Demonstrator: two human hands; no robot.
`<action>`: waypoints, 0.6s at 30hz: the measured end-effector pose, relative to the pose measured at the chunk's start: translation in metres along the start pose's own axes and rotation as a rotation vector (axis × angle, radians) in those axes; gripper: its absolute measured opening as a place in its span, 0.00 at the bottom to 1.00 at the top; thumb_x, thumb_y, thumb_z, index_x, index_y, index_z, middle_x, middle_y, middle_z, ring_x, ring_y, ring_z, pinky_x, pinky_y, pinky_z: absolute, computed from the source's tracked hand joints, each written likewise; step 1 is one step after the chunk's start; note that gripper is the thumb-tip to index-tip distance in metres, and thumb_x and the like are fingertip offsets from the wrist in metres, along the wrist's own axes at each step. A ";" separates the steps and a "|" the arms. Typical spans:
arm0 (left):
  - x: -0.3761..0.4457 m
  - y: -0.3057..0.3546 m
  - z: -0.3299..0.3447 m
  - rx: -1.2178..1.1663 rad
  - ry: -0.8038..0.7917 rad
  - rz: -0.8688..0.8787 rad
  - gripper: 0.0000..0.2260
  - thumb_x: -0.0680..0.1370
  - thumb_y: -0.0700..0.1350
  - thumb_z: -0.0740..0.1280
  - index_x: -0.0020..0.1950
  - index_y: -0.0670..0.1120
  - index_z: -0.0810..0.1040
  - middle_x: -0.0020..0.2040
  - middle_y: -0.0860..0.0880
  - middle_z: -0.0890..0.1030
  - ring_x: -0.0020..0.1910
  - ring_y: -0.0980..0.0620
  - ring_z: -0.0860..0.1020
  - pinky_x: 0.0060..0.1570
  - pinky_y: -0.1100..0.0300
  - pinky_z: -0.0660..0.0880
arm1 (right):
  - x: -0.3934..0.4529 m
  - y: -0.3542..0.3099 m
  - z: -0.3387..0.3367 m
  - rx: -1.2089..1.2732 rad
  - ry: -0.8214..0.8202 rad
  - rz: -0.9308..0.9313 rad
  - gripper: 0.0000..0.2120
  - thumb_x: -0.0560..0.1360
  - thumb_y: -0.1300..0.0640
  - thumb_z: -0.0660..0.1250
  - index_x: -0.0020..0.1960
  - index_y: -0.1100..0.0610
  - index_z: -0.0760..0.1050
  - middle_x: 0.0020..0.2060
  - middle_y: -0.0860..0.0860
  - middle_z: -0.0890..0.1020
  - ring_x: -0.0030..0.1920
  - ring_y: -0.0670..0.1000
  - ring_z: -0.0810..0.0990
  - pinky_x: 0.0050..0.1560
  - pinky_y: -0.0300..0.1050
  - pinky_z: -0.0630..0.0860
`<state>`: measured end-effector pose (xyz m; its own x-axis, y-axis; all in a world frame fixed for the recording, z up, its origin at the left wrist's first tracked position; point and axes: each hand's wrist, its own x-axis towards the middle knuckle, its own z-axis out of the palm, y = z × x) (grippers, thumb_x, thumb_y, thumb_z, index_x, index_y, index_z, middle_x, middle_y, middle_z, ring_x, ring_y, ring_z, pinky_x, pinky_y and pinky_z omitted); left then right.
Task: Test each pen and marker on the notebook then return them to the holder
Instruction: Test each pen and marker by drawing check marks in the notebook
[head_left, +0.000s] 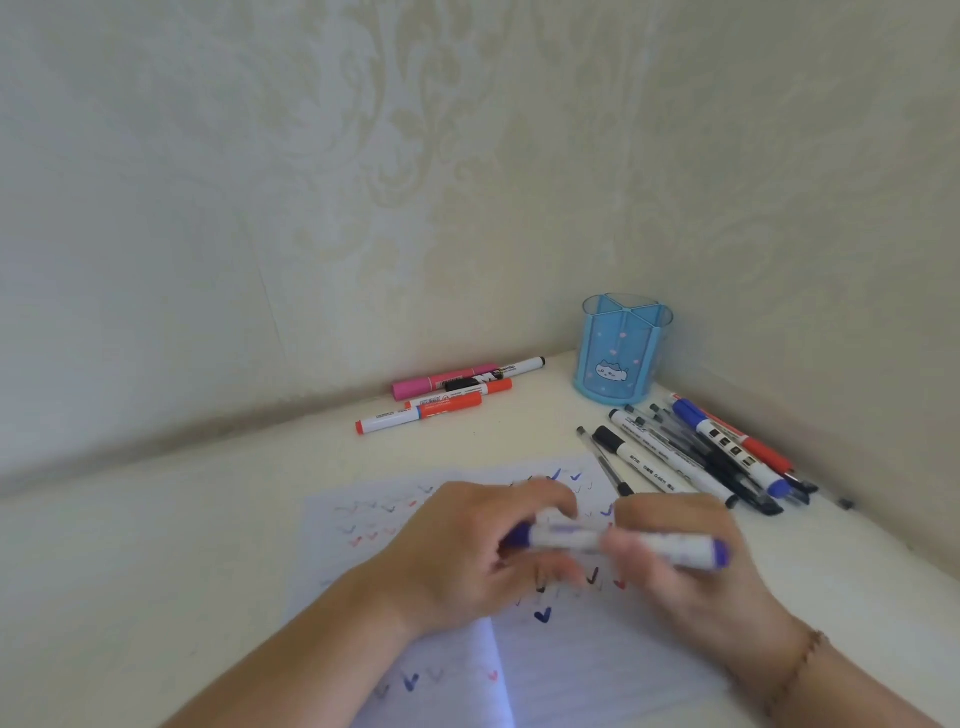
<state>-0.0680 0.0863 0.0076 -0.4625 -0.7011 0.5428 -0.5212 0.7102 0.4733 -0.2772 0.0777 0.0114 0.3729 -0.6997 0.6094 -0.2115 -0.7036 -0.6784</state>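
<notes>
Your left hand (467, 551) and right hand (691, 561) both grasp the blue marker (618, 543), lying crosswise above the notebook (571, 670), with the holder (621, 353) beyond, nearer your right.

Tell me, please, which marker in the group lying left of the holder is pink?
It is the pink marker, the one farthest back in that group, closest to the wall. The others beside it are white with black, orange or red parts.

Both forearms enter from the near edge and converge. Left hand (467, 551) and right hand (685, 566) have fingers curled, nearly touching at the fingertips; motion-blurred. Right wrist wears a thin band.
</notes>
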 end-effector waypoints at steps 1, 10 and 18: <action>0.000 -0.003 -0.003 -0.056 0.068 -0.033 0.12 0.76 0.61 0.66 0.52 0.56 0.74 0.30 0.52 0.71 0.27 0.58 0.64 0.28 0.66 0.63 | 0.000 -0.001 -0.003 0.083 0.097 0.073 0.33 0.72 0.33 0.64 0.28 0.63 0.67 0.24 0.57 0.64 0.26 0.57 0.62 0.25 0.47 0.60; 0.009 0.000 0.002 0.126 0.171 0.114 0.14 0.79 0.53 0.65 0.53 0.42 0.79 0.44 0.50 0.79 0.41 0.52 0.76 0.40 0.58 0.74 | 0.004 0.000 0.006 0.132 0.057 0.228 0.27 0.69 0.33 0.66 0.28 0.56 0.68 0.24 0.50 0.67 0.28 0.44 0.65 0.30 0.37 0.62; 0.009 0.004 0.009 0.358 0.061 0.115 0.13 0.84 0.50 0.55 0.50 0.44 0.75 0.38 0.49 0.71 0.36 0.49 0.67 0.38 0.54 0.69 | 0.003 0.004 0.012 0.061 -0.105 0.173 0.23 0.74 0.45 0.65 0.29 0.60 0.65 0.24 0.53 0.66 0.27 0.43 0.62 0.28 0.33 0.59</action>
<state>-0.0809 0.0829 0.0079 -0.4946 -0.6056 0.6235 -0.6911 0.7090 0.1404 -0.2660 0.0737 0.0057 0.4289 -0.7904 0.4375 -0.2268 -0.5630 -0.7948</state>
